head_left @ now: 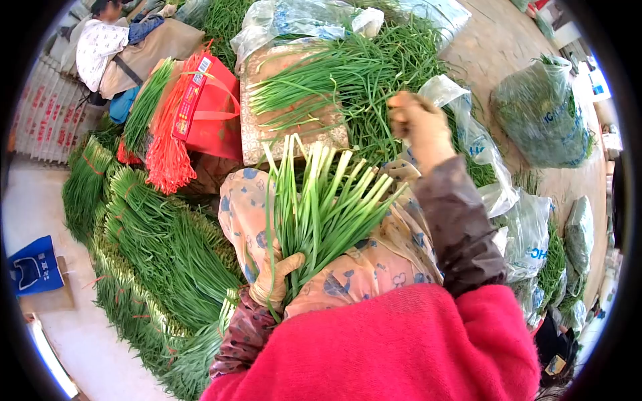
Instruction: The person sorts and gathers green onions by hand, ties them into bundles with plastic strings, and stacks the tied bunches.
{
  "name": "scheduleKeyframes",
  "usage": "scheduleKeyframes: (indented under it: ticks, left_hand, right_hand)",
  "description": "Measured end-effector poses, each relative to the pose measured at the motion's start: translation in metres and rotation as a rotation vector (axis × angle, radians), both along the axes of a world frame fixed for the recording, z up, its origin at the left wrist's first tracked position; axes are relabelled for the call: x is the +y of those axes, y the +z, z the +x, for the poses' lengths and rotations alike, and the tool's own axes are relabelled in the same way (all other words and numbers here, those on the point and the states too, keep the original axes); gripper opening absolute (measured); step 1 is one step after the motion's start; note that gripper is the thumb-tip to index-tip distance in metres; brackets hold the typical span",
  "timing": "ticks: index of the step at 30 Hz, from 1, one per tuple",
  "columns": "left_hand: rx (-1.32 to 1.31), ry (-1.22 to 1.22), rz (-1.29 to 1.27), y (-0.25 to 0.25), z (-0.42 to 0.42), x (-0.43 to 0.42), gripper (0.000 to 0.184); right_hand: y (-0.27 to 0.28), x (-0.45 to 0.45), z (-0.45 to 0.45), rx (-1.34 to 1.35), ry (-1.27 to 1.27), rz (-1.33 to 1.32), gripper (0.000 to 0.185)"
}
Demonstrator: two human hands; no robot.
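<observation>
My left hand (pixel 275 277), in a tan glove, is wrapped round a bunch of green stalks (pixel 311 214) whose pale ends point up and away from me. The bunch lies over my lap, on a pink patterned apron (pixel 344 281). My right hand (pixel 421 127) is raised over the loose greens at the right, its fingers smeared by motion, so what they hold is unclear. Beyond the bunch, more long stalks (pixel 301 83) lie spread on a patterned board (pixel 261 138).
Tied bundles of greens (pixel 167 247) are heaped at the left. Red ties (pixel 175 147) hang by a red box (pixel 217 127). Filled plastic bags (pixel 542 113) stand at the right. A person (pixel 100 43) sits at the upper left. A blue bag (pixel 37 266) lies on the floor.
</observation>
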State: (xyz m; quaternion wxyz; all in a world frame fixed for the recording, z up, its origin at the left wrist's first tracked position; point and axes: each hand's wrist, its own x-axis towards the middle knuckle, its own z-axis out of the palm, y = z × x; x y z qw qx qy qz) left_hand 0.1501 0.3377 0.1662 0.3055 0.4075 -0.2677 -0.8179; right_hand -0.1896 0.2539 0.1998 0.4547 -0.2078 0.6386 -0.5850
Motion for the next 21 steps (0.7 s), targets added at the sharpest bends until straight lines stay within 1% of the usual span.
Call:
scheduleKeyframes:
  ticks: [2,4,5,6,7,8,9,10,12,13,14,16,17,18,20,21]
  left_hand:
    - [-0.003,0.007,-0.011,0.003,0.000,-0.001,0.056]
    - [0.036,0.069,0.017,0.008,0.001,-0.002,0.051]
    - [0.044,0.113,-0.006,0.010,-0.003,-0.003,0.047]
    - [0.046,0.120,-0.008,0.000,0.003,-0.002,0.047]
    - [0.036,0.088,-0.015,-0.017,0.014,0.000,0.047]
    - [0.025,0.052,-0.024,-0.027,0.021,0.001,0.048]
    - [0.024,0.035,-0.022,-0.025,0.021,0.000,0.056]
    - [0.022,0.030,-0.028,-0.020,0.018,-0.002,0.056]
    - [0.033,-0.066,-0.038,-0.004,0.012,-0.006,0.065]
    - [0.049,-0.121,-0.028,0.013,0.003,-0.009,0.075]
    - [0.013,-0.224,-0.088,0.025,-0.002,-0.014,0.080]
    - [-0.056,-0.378,-0.257,0.029,-0.006,-0.018,0.080]
    - [0.021,-0.510,-0.162,0.039,-0.010,-0.022,0.077]
    - [0.021,-0.503,-0.171,0.033,-0.009,-0.023,0.077]
    - [-0.002,-0.594,-0.045,0.021,-0.006,-0.023,0.075]
    - [0.001,-0.613,-0.068,0.021,-0.005,-0.022,0.075]
  right_hand:
    - [0.001,0.026,-0.032,-0.086,0.092,-0.108,0.027]
    - [0.015,0.061,-0.034,0.055,0.238,-0.006,0.034]
    - [0.011,0.077,-0.039,0.069,0.397,0.084,0.042]
    - [0.002,0.092,-0.039,0.075,0.546,0.128,0.050]
    - [-0.002,0.102,-0.030,0.069,0.662,0.172,0.065]
    - [-0.009,0.111,-0.020,-0.035,0.780,0.099,0.083]
    - [-0.030,0.119,-0.007,-0.154,0.772,-0.025,0.092]
    - [-0.046,0.120,0.008,-0.274,0.758,-0.152,0.101]
    - [-0.032,0.101,0.043,-0.404,0.624,-0.309,0.119]
    - [-0.032,0.093,0.045,-0.389,0.599,-0.299,0.124]
    - [-0.026,0.082,0.050,-0.363,0.602,-0.311,0.128]
    - [-0.028,0.060,0.056,-0.356,0.612,-0.301,0.128]
    - [-0.023,0.050,0.058,-0.398,0.598,-0.289,0.127]
    - [-0.025,0.043,0.057,-0.423,0.616,-0.295,0.122]
    - [-0.012,0.035,0.071,-0.640,0.559,-0.320,0.115]
    - [-0.008,0.030,0.071,-0.621,0.621,-0.338,0.112]
